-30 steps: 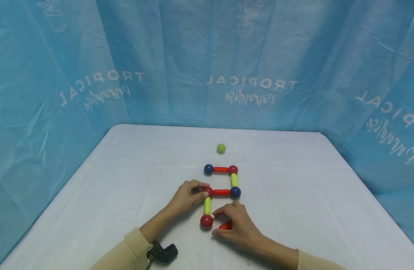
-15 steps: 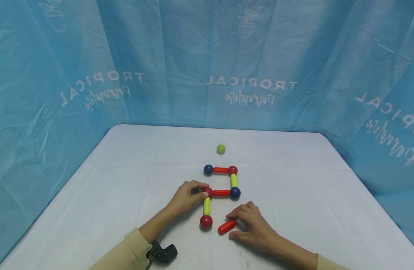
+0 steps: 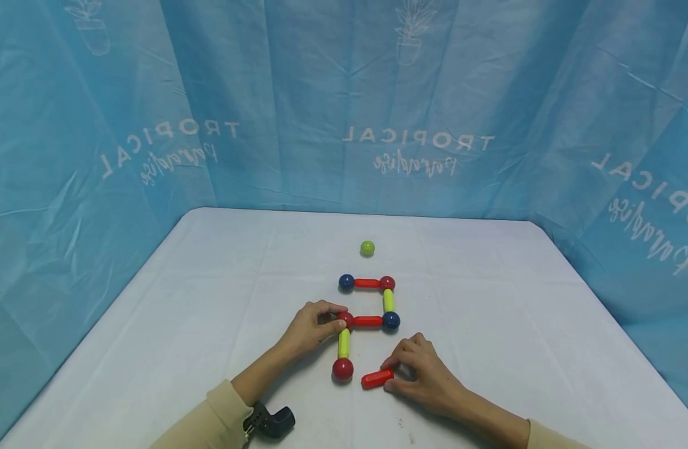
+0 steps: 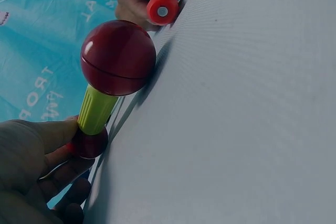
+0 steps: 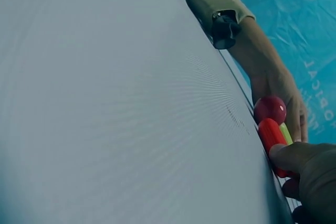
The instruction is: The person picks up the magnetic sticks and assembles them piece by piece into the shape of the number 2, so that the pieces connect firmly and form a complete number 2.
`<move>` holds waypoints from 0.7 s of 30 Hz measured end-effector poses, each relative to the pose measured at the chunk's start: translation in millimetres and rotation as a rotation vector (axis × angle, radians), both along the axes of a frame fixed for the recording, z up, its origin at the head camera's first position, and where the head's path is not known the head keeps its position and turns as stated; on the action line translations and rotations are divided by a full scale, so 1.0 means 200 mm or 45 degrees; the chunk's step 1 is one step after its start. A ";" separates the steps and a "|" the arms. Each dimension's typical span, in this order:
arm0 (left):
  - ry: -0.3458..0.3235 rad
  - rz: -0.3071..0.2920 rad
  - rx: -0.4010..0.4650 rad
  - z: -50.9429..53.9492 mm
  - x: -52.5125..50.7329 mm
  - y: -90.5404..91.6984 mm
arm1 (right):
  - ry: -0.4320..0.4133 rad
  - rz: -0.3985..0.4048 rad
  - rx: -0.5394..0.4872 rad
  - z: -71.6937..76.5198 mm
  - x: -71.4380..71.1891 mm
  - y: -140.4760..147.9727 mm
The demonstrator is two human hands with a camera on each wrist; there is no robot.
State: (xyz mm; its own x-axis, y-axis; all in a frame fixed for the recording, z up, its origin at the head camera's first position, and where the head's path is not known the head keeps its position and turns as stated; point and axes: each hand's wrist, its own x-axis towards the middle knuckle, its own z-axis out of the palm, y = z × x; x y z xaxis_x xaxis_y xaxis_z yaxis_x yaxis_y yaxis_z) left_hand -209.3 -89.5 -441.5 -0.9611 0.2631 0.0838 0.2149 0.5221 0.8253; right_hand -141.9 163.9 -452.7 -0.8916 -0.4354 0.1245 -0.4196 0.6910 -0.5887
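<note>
My left hand (image 3: 311,327) pinches a dark red ball (image 3: 348,319) at a corner of a flat figure made of magnetic balls and rods. From that ball a yellow-green rod (image 3: 344,344) runs toward me to a larger red ball (image 4: 118,59). A red rod (image 3: 368,321) links it to a blue ball (image 3: 391,320) on the right. My right hand (image 3: 425,377) pinches the right end of a loose red magnetic rod (image 3: 377,379), between thumb and fingers. The loose rod's free end points at the larger red ball, with a gap between; a metal dot shows on it in the left wrist view.
Behind, another yellow-green rod (image 3: 388,300) leads to a red ball (image 3: 387,284), a red rod (image 3: 367,283) and a second blue ball (image 3: 346,282). A lone green ball (image 3: 367,247) sits farther back on the white table (image 3: 254,249). Blue printed curtains surround the table.
My right hand drew back to the right, loosened round the red rod, then took its right end. The rod now lies more level across. My left hand stays on the red ball.
</note>
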 end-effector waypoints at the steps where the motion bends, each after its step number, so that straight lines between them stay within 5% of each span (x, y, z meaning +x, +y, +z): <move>1: -0.001 0.000 -0.002 0.00 0.00 0.00 | 0.003 -0.002 -0.003 0.00 0.00 0.00; 15: -0.017 0.007 -0.014 0.01 0.01 0.00 | 0.043 -0.158 -0.078 0.04 0.03 -0.02; 21: 0.017 -0.009 0.005 0.00 0.01 0.00 | 0.011 -0.145 -0.099 0.04 0.04 -0.06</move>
State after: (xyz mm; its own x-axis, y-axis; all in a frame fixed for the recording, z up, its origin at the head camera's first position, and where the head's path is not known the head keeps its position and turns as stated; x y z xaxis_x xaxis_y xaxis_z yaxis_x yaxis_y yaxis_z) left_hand -207.9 -89.7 -441.7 -0.9580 0.2695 0.0978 0.2297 0.5171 0.8245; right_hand -133.2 152.0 -444.6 -0.9334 -0.3205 0.1615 -0.3464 0.6870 -0.6388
